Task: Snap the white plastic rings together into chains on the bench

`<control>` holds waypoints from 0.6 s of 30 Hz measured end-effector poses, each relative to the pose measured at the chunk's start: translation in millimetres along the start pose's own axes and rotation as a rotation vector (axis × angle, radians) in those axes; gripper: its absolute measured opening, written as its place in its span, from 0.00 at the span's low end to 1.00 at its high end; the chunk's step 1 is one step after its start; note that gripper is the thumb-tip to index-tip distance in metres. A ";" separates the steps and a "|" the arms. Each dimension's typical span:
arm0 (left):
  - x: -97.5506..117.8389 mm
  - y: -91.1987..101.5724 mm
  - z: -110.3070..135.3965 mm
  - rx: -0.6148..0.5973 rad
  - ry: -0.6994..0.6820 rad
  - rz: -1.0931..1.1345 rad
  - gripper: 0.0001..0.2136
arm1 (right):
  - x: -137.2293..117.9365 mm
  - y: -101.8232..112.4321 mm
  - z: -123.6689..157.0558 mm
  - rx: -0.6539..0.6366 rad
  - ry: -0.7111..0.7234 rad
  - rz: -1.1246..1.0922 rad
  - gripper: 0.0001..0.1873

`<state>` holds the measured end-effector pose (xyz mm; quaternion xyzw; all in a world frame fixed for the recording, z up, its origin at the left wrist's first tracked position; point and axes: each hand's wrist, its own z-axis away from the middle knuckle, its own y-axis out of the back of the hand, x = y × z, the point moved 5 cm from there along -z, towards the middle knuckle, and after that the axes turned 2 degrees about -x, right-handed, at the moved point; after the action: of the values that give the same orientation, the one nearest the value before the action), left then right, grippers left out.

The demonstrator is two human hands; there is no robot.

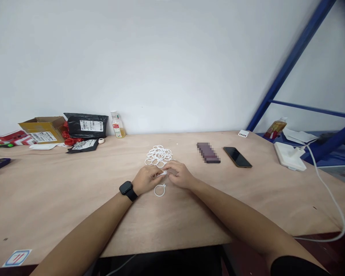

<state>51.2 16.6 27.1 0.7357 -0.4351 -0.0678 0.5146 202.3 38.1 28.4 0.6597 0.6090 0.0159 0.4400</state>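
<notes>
Handling small white rings at a wooden table

Two bare hands meet at the middle of a wooden table (189,226), seen from the wearer's head. The left hand (146,179), with a black watch (126,188) on its wrist, pinches a small white piece (164,173) between thumb and curled fingers. The right hand (180,174) comes in from the other side, its fingers bent and its thumb near the same piece; whether it also grips the piece is not clear.

Just beyond the hands lies a loose pile of white rings (158,156). On the near side, one single ring (155,191) with a small tab lies flat by itself. Judging by this layout, work is at an early point: one ring set apart, one piece in hand, most in the pile. Whether the lone ring is finished cannot be judged.

The fingers cover much of the held piece, so its full shape is hidden. Rings overlap too much to count. To the right, a dark oblong item (208,153) is blurred into blocks beside a phone (237,157).
</notes>
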 end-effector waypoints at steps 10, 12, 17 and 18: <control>8.7 -1.0 0.8 -0.181 -0.057 0.036 0.17 | 61.1 29.4 3.0 0.046 -0.333 0.240 0.15; 9.5 -2.0 0.3 -0.195 -0.055 0.042 0.17 | 64.9 26.0 4.2 -0.027 -0.352 0.285 0.15; 7.2 -4.9 1.2 -0.231 -0.041 0.051 0.16 | 61.4 14.4 5.1 -0.157 -0.304 0.390 0.08; 7.2 -5.2 1.5 -0.241 -0.036 0.046 0.16 | 59.9 13.0 4.9 -0.166 -0.294 0.388 0.06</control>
<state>57.7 10.9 24.6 0.6571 -0.4498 -0.1211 0.5926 230.8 86.1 2.4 0.7210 0.3972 0.0539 0.5653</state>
